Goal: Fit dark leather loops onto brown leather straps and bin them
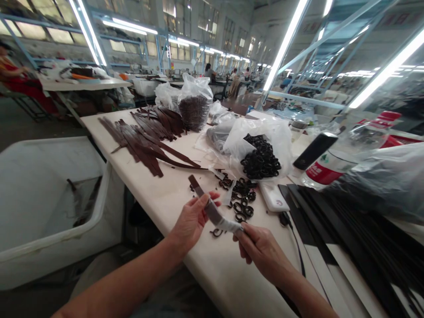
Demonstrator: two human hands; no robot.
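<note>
A short brown strap [208, 204] with a pale backing strip is held above the table's near edge. My left hand [191, 221] pinches its middle with thumb and fingers. My right hand [260, 247] grips its lower end. Just behind the strap lies a loose heap of black rings [241, 198] on the white table [165, 194]. An open plastic bag of black rings [261, 157] stands further back. Piles of brown straps [142, 139] lie at the table's far left part.
A large white bin [49, 207] stands left of the table. Black strips [347, 229] lie at the right, beside a white phone [274, 197], a bottle [334, 165] and several plastic bags [195, 101]. People work at distant tables.
</note>
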